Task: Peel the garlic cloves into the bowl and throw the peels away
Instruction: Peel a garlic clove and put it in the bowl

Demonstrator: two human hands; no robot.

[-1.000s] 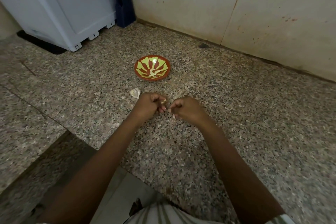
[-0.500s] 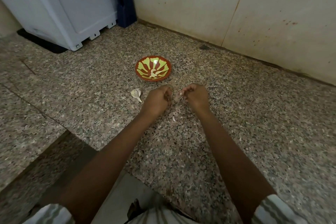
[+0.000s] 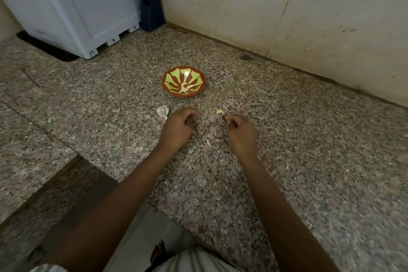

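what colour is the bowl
The bowl is red-brown with a lime green petal pattern, seen in the head view.

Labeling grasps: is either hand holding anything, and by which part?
Cannot be told. The left hand and right hand are curled, palms hidden; nothing shows in either. A garlic clove is loose just beyond the right hand.

Readable text: none anywhere in view.
White appliance [image 3: 72,6]: small dark marks on two of its feet, too small to read.
Bowl [image 3: 184,94]: painted green and red pattern only, not lettering.
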